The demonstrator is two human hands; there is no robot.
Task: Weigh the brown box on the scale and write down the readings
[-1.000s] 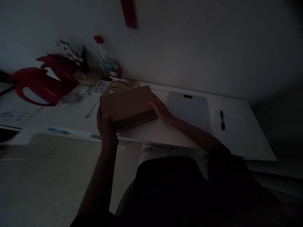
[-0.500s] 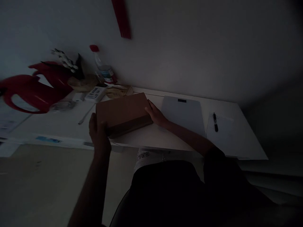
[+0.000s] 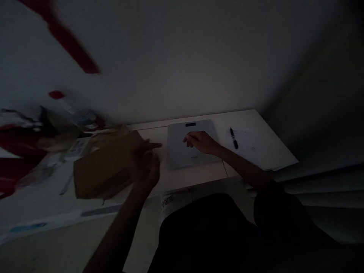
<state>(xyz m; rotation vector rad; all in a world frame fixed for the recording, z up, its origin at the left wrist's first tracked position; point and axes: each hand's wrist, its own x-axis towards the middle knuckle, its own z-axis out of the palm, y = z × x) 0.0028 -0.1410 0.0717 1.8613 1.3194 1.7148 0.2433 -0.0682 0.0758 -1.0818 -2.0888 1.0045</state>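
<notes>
A brown cardboard box (image 3: 105, 163) lies at the left on the white table, tilted in my view. In front of its right end is my left hand (image 3: 146, 167), blurred, with fingers apart and nothing in its grasp. Whether it touches the box I cannot tell. My right hand (image 3: 203, 142) is over a flat grey scale (image 3: 178, 157) with a small dark display near its back edge. Its fingers are loosely bent, their tips apart, and no object shows in them.
Right of the scale, a black pen (image 3: 233, 137) lies on a written sheet of paper (image 3: 247, 142). Behind the box stand a bottle with a red cap (image 3: 57, 94) and blurred red objects (image 3: 17, 151). A wall (image 3: 182, 68) rises along the table's back edge (image 3: 227, 112).
Both hands have let go of the box's ends. My right hand has moved over the scale, my left to the box's right end. The view has swung right and tilted.
</notes>
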